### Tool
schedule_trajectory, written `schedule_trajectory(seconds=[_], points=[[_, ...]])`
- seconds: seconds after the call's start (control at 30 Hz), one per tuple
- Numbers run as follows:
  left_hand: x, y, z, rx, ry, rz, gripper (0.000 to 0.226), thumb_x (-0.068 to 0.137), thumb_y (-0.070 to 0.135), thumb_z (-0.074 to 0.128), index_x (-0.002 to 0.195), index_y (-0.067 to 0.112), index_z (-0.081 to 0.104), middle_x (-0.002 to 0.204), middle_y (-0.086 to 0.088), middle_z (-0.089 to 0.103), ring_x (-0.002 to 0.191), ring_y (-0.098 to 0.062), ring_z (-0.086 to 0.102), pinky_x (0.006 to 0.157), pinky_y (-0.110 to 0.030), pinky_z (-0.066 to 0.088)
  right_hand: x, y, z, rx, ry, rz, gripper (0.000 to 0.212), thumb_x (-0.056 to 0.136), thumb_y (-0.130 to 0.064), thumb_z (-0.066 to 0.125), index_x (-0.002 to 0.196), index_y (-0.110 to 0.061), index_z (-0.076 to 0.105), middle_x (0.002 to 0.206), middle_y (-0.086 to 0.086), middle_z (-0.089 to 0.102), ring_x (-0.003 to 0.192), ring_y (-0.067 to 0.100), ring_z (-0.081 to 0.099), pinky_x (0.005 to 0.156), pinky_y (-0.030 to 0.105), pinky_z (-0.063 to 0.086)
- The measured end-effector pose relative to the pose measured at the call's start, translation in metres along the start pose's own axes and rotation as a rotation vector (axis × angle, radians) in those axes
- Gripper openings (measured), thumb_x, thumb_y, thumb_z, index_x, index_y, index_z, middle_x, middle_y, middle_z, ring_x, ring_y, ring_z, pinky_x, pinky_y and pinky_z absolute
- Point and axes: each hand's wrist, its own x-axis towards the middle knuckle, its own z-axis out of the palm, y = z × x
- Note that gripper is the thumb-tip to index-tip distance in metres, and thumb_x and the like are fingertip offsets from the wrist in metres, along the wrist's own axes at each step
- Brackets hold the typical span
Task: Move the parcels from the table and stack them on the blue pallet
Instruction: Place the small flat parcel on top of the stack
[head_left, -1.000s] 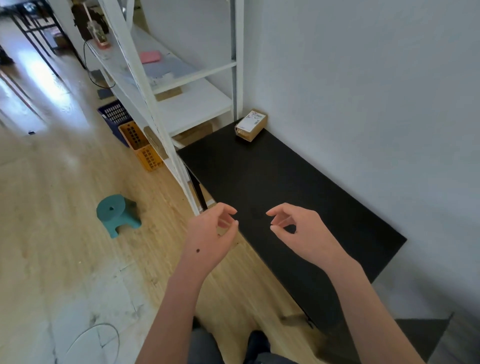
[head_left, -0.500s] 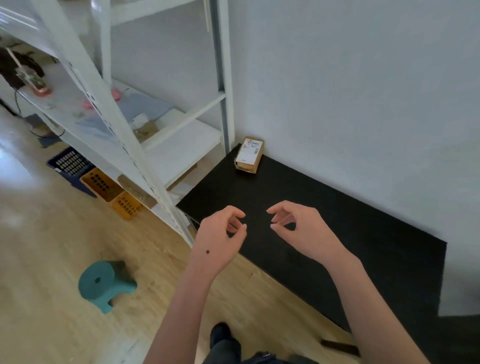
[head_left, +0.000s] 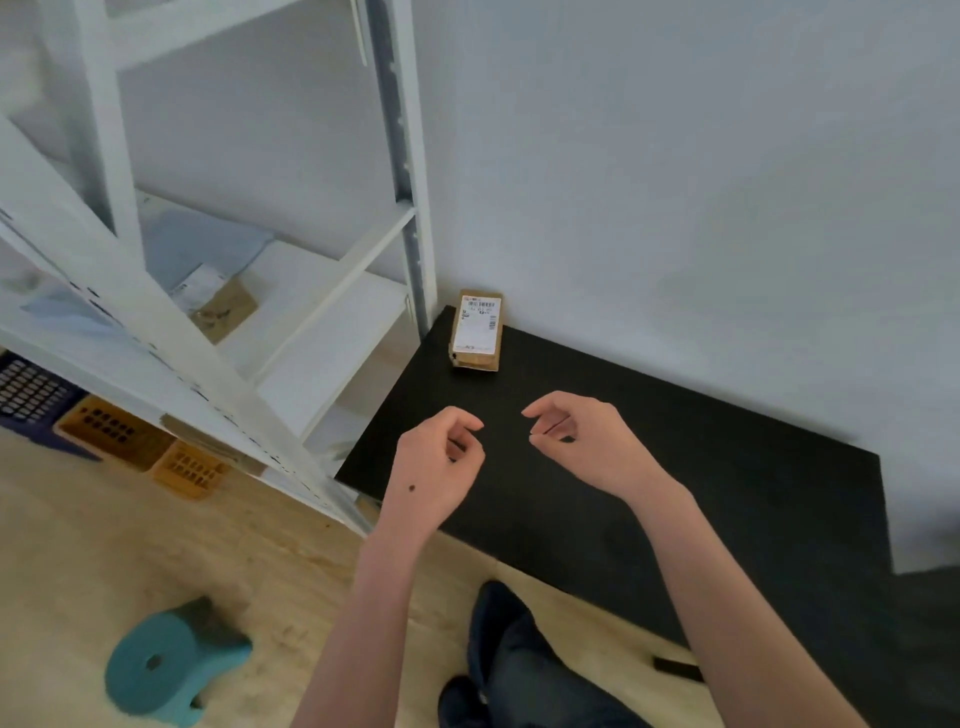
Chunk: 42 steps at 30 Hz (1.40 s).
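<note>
Hovering over black table (head_left: 675, 493), left hand (head_left: 436, 467), right hand (head_left: 587, 441) — both loosely curled, empty; 1 parcel (head_left: 477, 335), barcode label (head_left: 480, 314) unreadable

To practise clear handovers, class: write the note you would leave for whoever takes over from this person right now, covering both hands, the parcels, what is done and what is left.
Left hand: loosely curled, empty, over the black table.
Right hand: the same, beside it.
Parcel: one cardboard box, label up, at the table's far corner by the wall, beyond both hands, untouched.
Blue pallet: out of view, so work done cannot be judged.
Left: pick up this parcel and stack it on the pallet.
</note>
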Motion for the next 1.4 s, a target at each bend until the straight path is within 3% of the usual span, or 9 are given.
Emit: schedule_trajectory(seconds=[0.33,0.5,0.6,0.77,1.0,1.1,1.17,1.3,1.4], points=[[0.103,-0.022,0.016,0.059,-0.079,-0.097,0.019,0.086,0.020,0.063,0.102,0.030,0.057,0.087,0.014,0.058,0.076,0.001,0.054,0.061,-0.010,0.034,0.082,0.025,0.004,0.087,0.013,0.094,0.037,0.086,-0.023,0.068,0.119,-0.034,0.054,0.099,-0.016,0.059,0.084,-0.004,0.057,0.066,0.008,0.039],[0.147,-0.036,0.030,0.025,-0.118,-0.167,0.030,0.085,0.019,0.065,0.114,0.024,0.059,0.113,0.004,0.061,0.097,-0.006,0.057,0.083,-0.022,0.045,0.120,0.039,0.009,0.123,-0.018,0.148,0.040,0.086,-0.022,0.069,0.122,-0.032,0.054,0.110,-0.010,0.060,0.085,-0.002,0.057,0.067,0.011,0.041],[0.172,-0.043,0.036,0.030,-0.119,-0.214,0.041,0.085,0.020,0.066,0.123,0.024,0.055,0.131,0.001,0.052,0.117,-0.014,0.051,0.096,-0.032,0.043,0.142,0.043,0.011,0.181,-0.010,0.186,0.044,0.084,-0.022,0.070,0.124,-0.032,0.054,0.119,-0.007,0.057,0.092,0.002,0.058,0.077,0.017,0.044],[0.217,-0.054,0.045,-0.046,-0.171,-0.320,0.057,0.084,0.023,0.066,0.137,0.024,0.044,0.142,-0.004,0.044,0.129,-0.021,0.041,0.104,-0.036,0.035,0.174,0.047,0.022,0.301,-0.002,0.303,0.057,0.082,-0.020,0.073,0.133,-0.030,0.048,0.135,-0.003,0.051,0.113,0.011,0.054,0.090,0.027,0.044],[0.266,-0.068,0.064,-0.086,-0.235,-0.344,0.063,0.080,0.022,0.071,0.136,0.017,0.043,0.138,-0.008,0.049,0.124,-0.024,0.046,0.086,-0.027,0.033,0.216,0.057,0.050,0.469,-0.023,0.490,0.072,0.082,-0.010,0.071,0.144,-0.024,0.038,0.147,0.004,0.041,0.132,0.021,0.044,0.107,0.039,0.039],[0.279,-0.078,0.070,-0.093,-0.251,-0.447,0.083,0.077,0.022,0.074,0.145,0.013,0.028,0.147,-0.011,0.038,0.135,-0.027,0.035,0.106,-0.039,0.031,0.231,0.062,0.060,0.505,-0.026,0.527,0.076,0.083,-0.005,0.068,0.148,-0.021,0.031,0.153,0.004,0.035,0.137,0.023,0.038,0.109,0.040,0.035],[0.284,-0.084,0.074,-0.083,-0.283,-0.515,0.089,0.076,0.025,0.075,0.147,0.010,0.023,0.149,-0.013,0.034,0.137,-0.029,0.031,0.110,-0.043,0.028,0.240,0.064,0.067,0.525,-0.023,0.543,0.078,0.084,-0.005,0.068,0.149,-0.017,0.028,0.154,0.005,0.032,0.139,0.024,0.035,0.110,0.040,0.034],[0.294,-0.092,0.082,-0.087,-0.285,-0.539,0.062,0.077,0.026,0.075,0.130,0.010,0.047,0.132,-0.012,0.054,0.120,-0.026,0.051,0.095,-0.036,0.042,0.253,0.066,0.074,0.534,-0.020,0.547,0.075,0.085,-0.012,0.068,0.149,-0.014,0.028,0.153,0.006,0.033,0.139,0.025,0.035,0.110,0.039,0.034],[0.301,-0.095,0.083,-0.136,-0.283,-0.565,0.055,0.082,0.021,0.069,0.133,0.010,0.049,0.132,-0.011,0.055,0.120,-0.025,0.051,0.101,-0.040,0.044,0.257,0.066,0.075,0.541,-0.036,0.496,0.063,0.086,-0.016,0.067,0.143,-0.020,0.041,0.143,0.002,0.048,0.132,0.020,0.043,0.097,0.026,0.037]])
